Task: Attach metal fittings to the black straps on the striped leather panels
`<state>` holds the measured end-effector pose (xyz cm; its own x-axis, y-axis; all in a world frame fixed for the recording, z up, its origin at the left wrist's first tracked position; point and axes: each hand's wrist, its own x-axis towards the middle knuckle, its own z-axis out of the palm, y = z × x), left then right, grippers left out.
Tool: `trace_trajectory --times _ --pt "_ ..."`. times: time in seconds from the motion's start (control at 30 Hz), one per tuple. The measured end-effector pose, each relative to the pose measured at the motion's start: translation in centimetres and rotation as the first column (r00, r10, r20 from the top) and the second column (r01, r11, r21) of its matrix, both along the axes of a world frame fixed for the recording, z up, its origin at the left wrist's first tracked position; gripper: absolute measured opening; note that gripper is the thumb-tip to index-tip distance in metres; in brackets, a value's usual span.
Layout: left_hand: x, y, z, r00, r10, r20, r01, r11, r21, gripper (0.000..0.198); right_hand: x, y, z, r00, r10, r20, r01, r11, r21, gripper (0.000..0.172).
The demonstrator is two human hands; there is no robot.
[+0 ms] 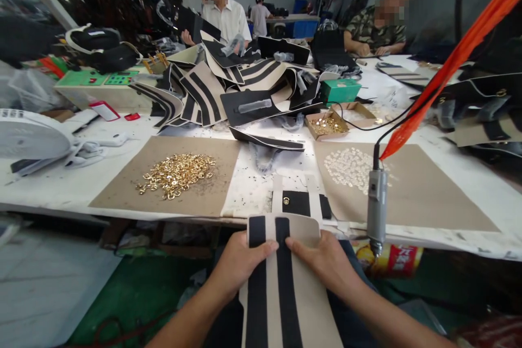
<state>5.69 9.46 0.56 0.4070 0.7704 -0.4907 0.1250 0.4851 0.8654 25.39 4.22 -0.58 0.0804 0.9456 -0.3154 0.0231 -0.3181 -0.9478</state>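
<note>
A beige panel with two black stripes (272,293), which looks like a bag piece, lies over my lap, its top end at the table's front edge. My left hand (243,260) grips its left side, thumb on top near a stripe. Across from it, my right hand (320,261) holds the right side with the thumb pressed on the other stripe. The fingers of both hands are hidden beneath. Just beyond the panel's top end sits a black flap (297,204) with a gold fitting and pale straps.
Gold metal fittings (175,173) lie heaped on the left brown sheet; clear small pieces (349,167) cover part of the right one. A grey electric screwdriver (377,209) hangs at right. Striped panels (204,92) are piled behind, near a box of brass parts (327,124). Co-workers sit beyond.
</note>
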Motion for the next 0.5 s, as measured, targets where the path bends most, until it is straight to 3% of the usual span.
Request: trace_trajectory --times 0.07,0.2,0.33,0.5 --pt "0.8 1.7 0.6 0.997 -0.006 -0.072 0.013 0.996 0.09 0.037 0.5 1.3 0.4 0.976 -0.035 0.216 0.021 0.998 0.064 0.034" --pt "2.7 5.3 1.1 0.966 -0.012 -0.257 0.08 0.963 0.256 0.032 1.9 4.4 0.7 0.838 -0.098 0.537 0.035 0.991 0.128 0.03" --pt "3.7 7.4 0.3 0.923 -0.037 -0.384 0.177 0.925 0.335 0.031 2.7 6.3 0.1 0.731 -0.095 0.675 -0.016 0.988 0.156 0.029" --pt "4.0 8.0 -0.5 0.904 -0.013 -0.428 0.204 0.892 0.404 0.025 2.9 7.1 -0.6 0.628 -0.096 0.773 -0.061 0.983 0.172 0.031"
